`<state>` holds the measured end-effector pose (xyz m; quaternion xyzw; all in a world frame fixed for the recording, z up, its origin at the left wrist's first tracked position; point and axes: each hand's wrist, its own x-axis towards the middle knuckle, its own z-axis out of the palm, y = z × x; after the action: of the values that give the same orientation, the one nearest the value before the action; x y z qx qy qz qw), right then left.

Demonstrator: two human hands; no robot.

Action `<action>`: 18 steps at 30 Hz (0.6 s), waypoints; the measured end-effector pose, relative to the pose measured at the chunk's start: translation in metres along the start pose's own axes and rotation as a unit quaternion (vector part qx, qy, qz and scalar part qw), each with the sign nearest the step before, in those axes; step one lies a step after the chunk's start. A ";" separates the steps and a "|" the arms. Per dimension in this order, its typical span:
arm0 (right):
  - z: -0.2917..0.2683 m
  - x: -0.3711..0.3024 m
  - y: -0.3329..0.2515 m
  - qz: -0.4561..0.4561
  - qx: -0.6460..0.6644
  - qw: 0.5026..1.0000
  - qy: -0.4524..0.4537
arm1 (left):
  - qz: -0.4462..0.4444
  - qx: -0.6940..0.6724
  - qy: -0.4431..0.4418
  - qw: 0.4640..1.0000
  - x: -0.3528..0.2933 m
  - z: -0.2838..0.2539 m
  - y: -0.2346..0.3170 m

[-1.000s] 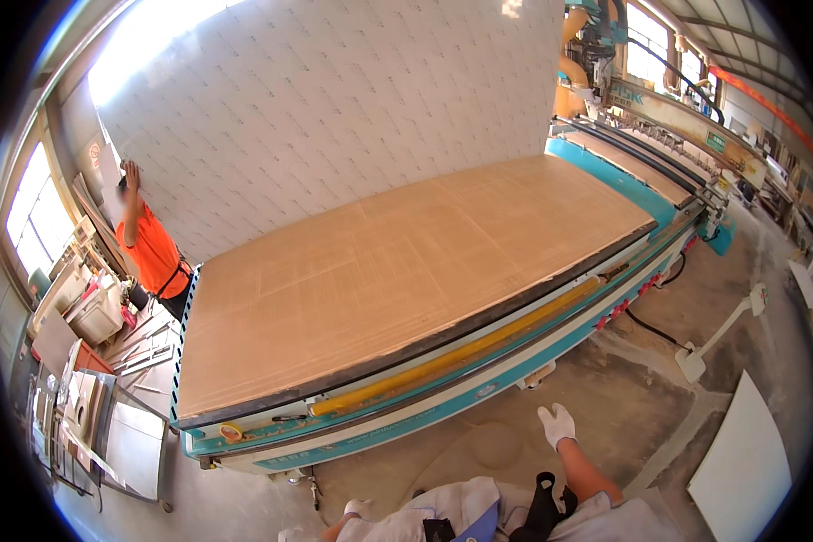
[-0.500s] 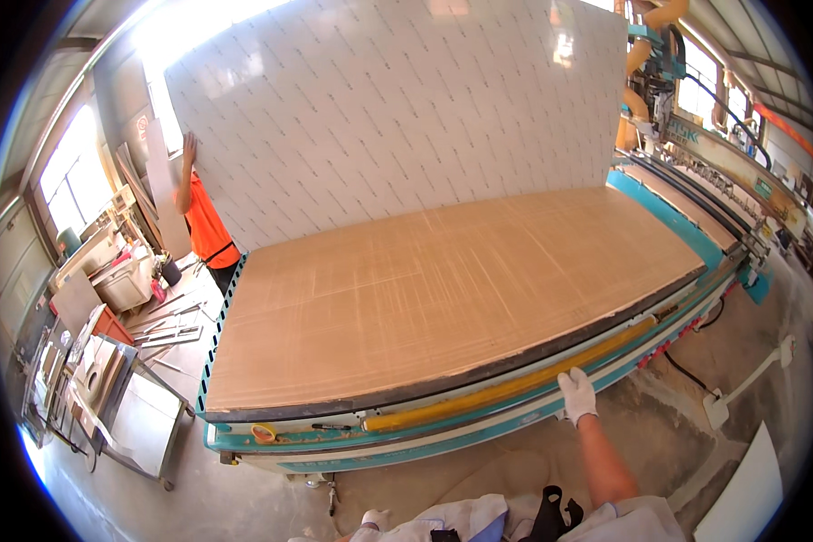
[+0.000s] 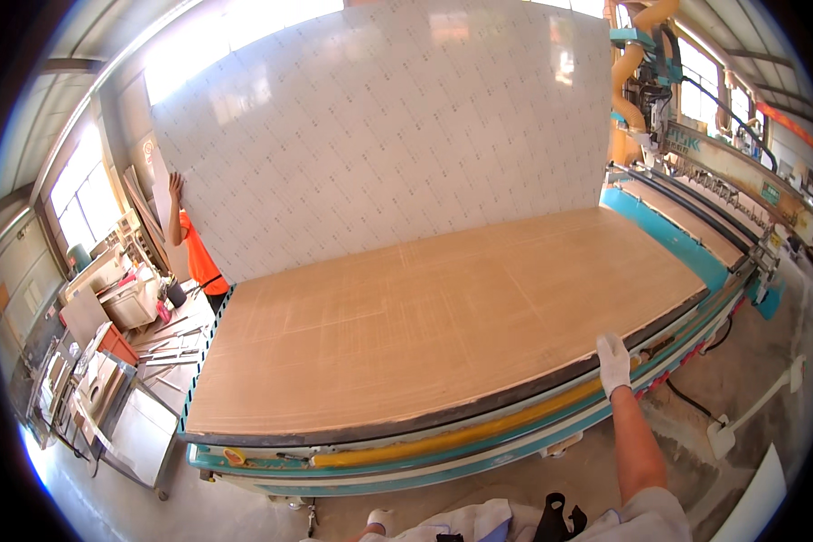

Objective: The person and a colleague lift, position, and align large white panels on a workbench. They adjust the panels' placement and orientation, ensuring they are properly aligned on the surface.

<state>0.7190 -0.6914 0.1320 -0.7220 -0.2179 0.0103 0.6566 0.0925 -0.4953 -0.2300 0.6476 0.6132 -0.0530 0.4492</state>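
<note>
Up now to the front edge of the brown board with the right hand, grip unclenched; can't tell for the left hand; likely better placed for the print-patterned panel, raised behind the board.

Big standing sheet is smooth and properly glossy, light bouncing off it in bright patches, while the brown board lying flat below looks like matt wood fibre, all scuffed with fine pale lines. The right hand is in white, matt cloth, and the co-worker's orange top looks like cloth too. Teal machine bed reads as smooth painted metal, floor is dull, blotchy concrete by the look of it.
</note>
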 end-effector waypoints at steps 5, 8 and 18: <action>-0.016 0.038 -0.027 0.000 0.001 1.000 -0.016 | 0.084 -0.026 0.032 0.996 -0.015 0.049 0.092; -0.048 0.053 -0.034 0.005 -0.031 0.999 0.022 | 0.223 -0.039 0.059 0.972 -0.063 0.041 0.211; -0.091 0.081 -0.029 -0.022 -0.053 0.998 0.018 | 0.456 0.002 0.123 0.881 -0.110 -0.022 0.398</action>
<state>0.8114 -0.7493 0.1940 -0.7508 -0.2221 -0.0289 0.6214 0.3902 -0.5017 0.0566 0.8578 0.2999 0.2368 0.3437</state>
